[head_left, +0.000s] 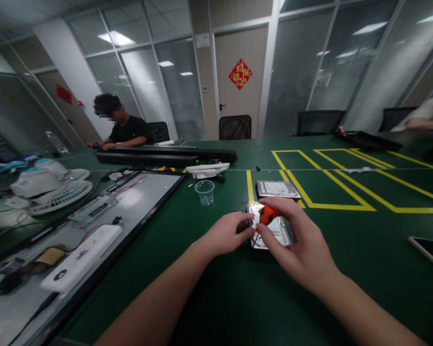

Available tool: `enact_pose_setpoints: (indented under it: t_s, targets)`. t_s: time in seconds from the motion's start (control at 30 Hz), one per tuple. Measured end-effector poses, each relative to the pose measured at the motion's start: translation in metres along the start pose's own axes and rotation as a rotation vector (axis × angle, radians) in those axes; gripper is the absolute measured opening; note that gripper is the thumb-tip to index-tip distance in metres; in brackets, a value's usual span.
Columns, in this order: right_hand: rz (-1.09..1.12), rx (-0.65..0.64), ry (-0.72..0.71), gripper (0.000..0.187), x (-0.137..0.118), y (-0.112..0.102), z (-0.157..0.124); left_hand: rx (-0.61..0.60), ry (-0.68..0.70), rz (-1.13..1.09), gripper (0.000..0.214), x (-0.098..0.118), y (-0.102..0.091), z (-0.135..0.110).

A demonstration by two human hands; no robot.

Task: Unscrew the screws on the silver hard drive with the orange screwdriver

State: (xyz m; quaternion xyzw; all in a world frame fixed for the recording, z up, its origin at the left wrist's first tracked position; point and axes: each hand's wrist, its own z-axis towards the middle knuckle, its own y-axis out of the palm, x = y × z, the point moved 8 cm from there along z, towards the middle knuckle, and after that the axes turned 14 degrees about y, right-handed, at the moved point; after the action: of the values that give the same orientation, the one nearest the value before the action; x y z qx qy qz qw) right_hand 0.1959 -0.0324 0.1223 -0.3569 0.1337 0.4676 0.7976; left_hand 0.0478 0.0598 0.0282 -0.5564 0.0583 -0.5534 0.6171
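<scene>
My right hand [303, 240] is closed around an orange-and-black screwdriver handle [268, 215]. Close beside it, my left hand [227, 233] pinches something small and dark [244, 225] near the screwdriver's end; I cannot make out what it is. Both hands are above a silver hard drive [279, 235] lying on the green table [216, 298], and they partly hide it. Just behind lies a second hard drive [278, 189], flat with its label up.
A transparent plastic cup [205, 193] stands left of the drives, by a white slotted part [208, 169]. At left lies a large framed panel [130, 206] with a white device [82, 257]. Long black bars [166, 156] lie near a seated person [124, 127]. A phone [431, 252] lies right.
</scene>
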Motion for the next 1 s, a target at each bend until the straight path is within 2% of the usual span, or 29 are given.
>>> enact_pose_setpoints:
  t_s: [0.17,0.4,0.63,0.83,1.0]
  targets:
    - [-0.018,0.008,-0.030,0.045,0.000,0.001,0.002,0.019,0.020,-0.016,0.033,-0.002,0.001,-0.001]
    - [0.011,-0.033,-0.017,0.049,0.004,0.008,-0.004,0.036,0.034,-0.024,0.029,-0.002,0.002,0.000]
    - [0.019,-0.017,-0.014,0.053,0.003,0.006,-0.004,0.028,0.026,-0.006,0.030,-0.001,0.001,0.000]
    - [0.067,0.070,0.016,0.062,0.008,-0.002,-0.007,0.017,0.014,-0.004,0.033,0.001,0.000,0.001]
    - [0.099,0.156,0.100,0.064,0.021,-0.008,-0.009,0.033,-0.107,-0.110,0.025,-0.003,-0.006,-0.001]
